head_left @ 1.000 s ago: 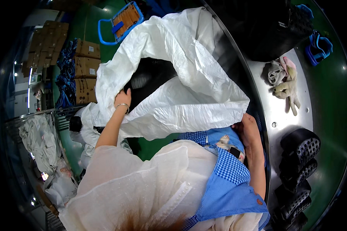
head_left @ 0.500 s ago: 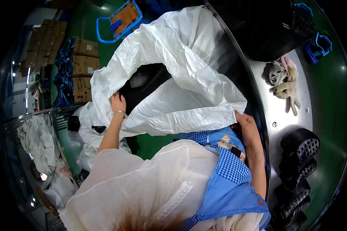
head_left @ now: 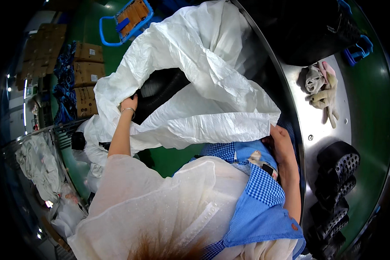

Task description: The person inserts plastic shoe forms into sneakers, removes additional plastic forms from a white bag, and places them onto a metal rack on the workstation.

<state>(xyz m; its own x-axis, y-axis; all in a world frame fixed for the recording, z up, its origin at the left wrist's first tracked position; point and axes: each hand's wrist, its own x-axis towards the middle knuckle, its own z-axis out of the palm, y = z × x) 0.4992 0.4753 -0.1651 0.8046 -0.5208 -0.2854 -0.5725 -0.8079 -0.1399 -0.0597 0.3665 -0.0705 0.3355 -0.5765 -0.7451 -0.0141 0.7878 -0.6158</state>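
Observation:
A large white woven sack [head_left: 190,108] gapes in front of me, its rim folded outward. Through its mouth a glossy black thing [head_left: 160,91] with a ribbed edge shows; its kind is hard to make out. On the left side of the mouth my left hand [head_left: 129,104] grips the rim, its fingertips partly hidden against the dark inside. My right hand [head_left: 281,141] pinches the sack's near right corner between thumb and fingers. Between the two hands the near edge is stretched loosely.
A metal table [head_left: 310,117] runs along my right, bearing work gloves [head_left: 325,93], a row of black perforated clogs [head_left: 340,167] and a big black container [head_left: 316,34]. Cardboard boxes [head_left: 89,73], a blue-framed cart [head_left: 132,21] and white bags [head_left: 41,164] stand at left.
My left hand has shifted slightly left and up with the rim. The right corner has moved slightly right, and the sack's mouth shows more of the ribbed black thing.

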